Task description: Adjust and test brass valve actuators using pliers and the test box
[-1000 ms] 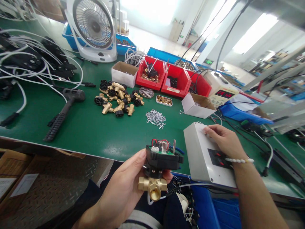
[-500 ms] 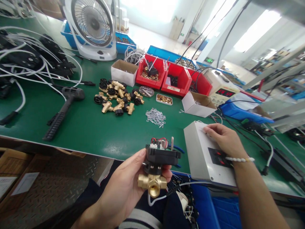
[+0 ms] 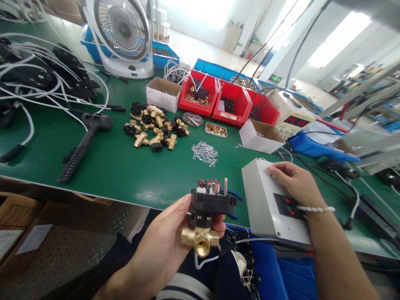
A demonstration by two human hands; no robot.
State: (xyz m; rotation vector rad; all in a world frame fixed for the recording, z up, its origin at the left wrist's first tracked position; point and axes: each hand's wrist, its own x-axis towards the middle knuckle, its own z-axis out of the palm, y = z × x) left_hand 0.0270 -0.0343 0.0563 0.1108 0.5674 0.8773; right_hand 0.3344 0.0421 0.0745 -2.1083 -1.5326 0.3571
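Observation:
My left hand (image 3: pixel 164 239) is wrapped around a motorized brass ball valve (image 3: pixel 201 241), held upright above my lap at the bench's front edge. Its black actuator housing (image 3: pixel 214 204) has no cover, so red and blue wires, a white connector and a metal pin show on top. A white cable hangs from behind the brass body. My right hand (image 3: pixel 292 179) rests on the grey control box (image 3: pixel 261 200), thumb and forefinger pinched together at its upper end. Whatever small part sits between those fingertips is mostly hidden. Red-marked switches on a black panel (image 3: pixel 287 205) lie beneath the wrist.
Brass valve bodies (image 3: pixel 156 129) and a pile of metal clips (image 3: pixel 204 153) lie on the green bench. A black hammer (image 3: pixel 83 143) and cabled parts (image 3: pixel 40 79) are leftward. Red bins (image 3: pixel 231 104), a white fan (image 3: pixel 125 37) and a power supply (image 3: pixel 289 114) stand behind.

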